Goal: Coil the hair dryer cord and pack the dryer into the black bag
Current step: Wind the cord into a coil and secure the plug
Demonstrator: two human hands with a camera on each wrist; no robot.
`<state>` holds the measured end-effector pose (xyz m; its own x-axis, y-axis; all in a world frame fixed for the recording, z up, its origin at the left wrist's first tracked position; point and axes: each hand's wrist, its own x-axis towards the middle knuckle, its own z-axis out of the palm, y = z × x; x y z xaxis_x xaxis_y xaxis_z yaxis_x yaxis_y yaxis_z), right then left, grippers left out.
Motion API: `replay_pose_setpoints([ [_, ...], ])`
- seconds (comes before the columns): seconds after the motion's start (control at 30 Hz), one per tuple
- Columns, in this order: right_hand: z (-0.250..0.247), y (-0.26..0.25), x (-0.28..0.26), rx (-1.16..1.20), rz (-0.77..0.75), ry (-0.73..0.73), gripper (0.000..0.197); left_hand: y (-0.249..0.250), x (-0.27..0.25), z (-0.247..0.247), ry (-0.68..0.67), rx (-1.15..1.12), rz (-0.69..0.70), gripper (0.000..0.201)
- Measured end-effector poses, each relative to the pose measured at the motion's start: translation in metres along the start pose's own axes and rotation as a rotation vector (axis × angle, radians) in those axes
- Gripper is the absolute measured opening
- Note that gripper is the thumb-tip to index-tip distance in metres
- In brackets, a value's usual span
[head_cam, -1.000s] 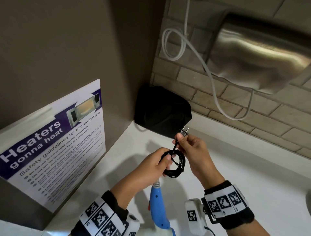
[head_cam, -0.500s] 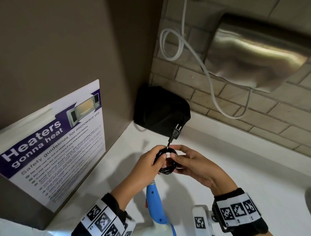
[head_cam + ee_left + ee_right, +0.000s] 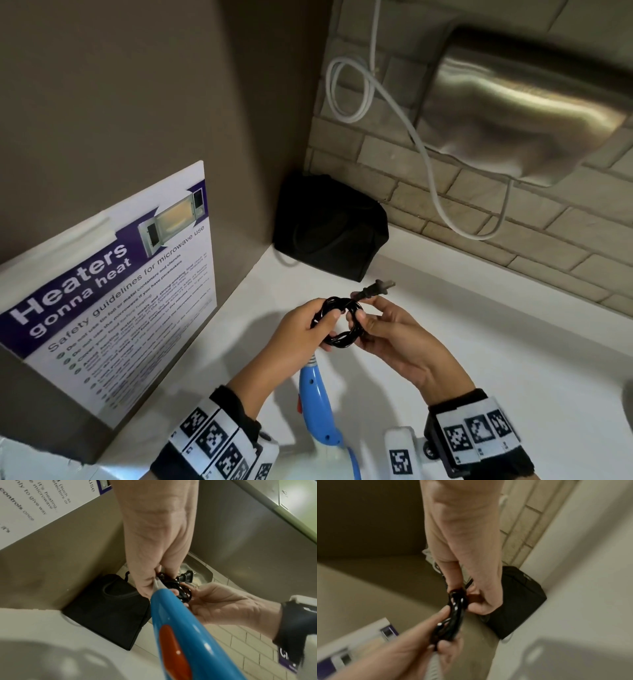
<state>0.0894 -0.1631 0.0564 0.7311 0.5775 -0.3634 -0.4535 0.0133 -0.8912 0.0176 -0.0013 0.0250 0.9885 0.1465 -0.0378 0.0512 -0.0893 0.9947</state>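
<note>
brown wall (image 3: pixel 137 85) meets brick wall (image 3: pixel 513 240) above white counter (image 3: pixel 513 342).

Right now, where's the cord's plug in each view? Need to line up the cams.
Head: plug sits centre, sticking out up-right of the coiled cord, just below the black bag.
Left wrist: plug is centre, above the coil, right of the left hand.
Right wrist: not visible; only the coil shows.
Shared landmark: the black bag in the corner.

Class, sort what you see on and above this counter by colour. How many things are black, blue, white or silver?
Black: 2, the coiled cord and the bag
Blue: 1, the hair dryer
White: 1, the wall cable
Silver: 1, the hand dryer
Total: 5
</note>
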Motion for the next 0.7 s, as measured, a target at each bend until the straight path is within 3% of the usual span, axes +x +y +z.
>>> replay_pose_setpoints([
  [0.17,-0.001,-0.003,-0.009,-0.229,-0.076,0.007,0.034,-0.005,0.004,-0.003,0.005,-0.025,-0.053,0.019],
  [0.33,-0.004,-0.003,-0.008,-0.12,-0.084,0.135,0.028,-0.014,0.008,-0.006,-0.068,-0.09,-0.104,0.021],
  [0.5,-0.008,0.001,-0.003,-0.046,-0.069,0.21,0.006,-0.015,0.005,-0.009,-0.141,-0.156,-0.109,0.03],
  [0.6,-0.014,0.001,-0.001,0.042,-0.106,0.236,0.007,-0.017,0.003,-0.011,-0.171,-0.182,-0.14,0.037],
  [0.7,-0.028,0.003,0.003,0.113,-0.159,0.326,0.011,-0.023,-0.002,-0.015,-0.256,-0.109,-0.274,0.048],
])
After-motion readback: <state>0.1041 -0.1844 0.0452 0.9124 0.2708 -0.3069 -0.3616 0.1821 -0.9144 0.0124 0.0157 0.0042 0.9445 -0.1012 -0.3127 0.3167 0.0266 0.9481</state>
